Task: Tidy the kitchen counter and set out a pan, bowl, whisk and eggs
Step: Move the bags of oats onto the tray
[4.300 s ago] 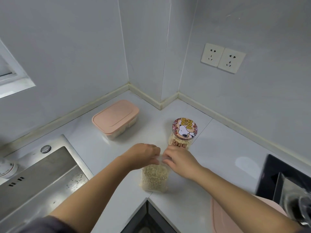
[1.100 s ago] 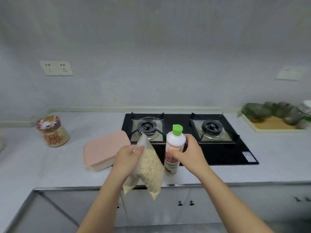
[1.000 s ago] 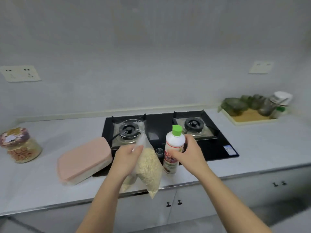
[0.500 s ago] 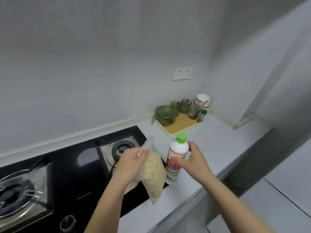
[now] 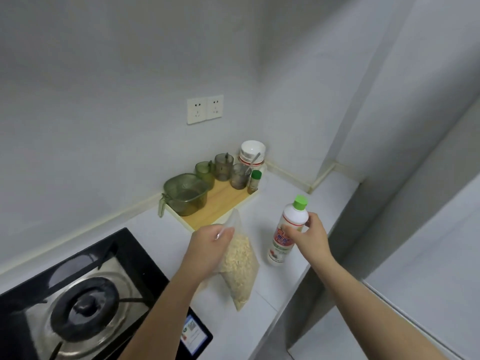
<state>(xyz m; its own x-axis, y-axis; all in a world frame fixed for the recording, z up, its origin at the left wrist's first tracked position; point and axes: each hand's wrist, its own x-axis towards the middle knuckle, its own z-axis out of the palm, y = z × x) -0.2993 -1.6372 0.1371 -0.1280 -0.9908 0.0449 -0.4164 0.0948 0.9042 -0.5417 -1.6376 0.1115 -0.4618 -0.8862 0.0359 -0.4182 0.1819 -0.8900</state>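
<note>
Left hand [image 5: 207, 245] grips the top of a clear plastic bag of pale oat-like flakes [image 5: 240, 268], which hangs above the white kitchen counter [image 5: 291, 203]. Right hand [image 5: 309, 237] is wrapped around a white plastic bottle with a green cap [image 5: 287, 232], upright, just right of the bag. Beyond the bag, a wooden tray [image 5: 220, 201] carries a green strainer pot [image 5: 187, 193] and green glass cups [image 5: 223, 166]. Left of the bag, the black gas hob [image 5: 85, 300]. No pan, whisk or eggs in shot.
</note>
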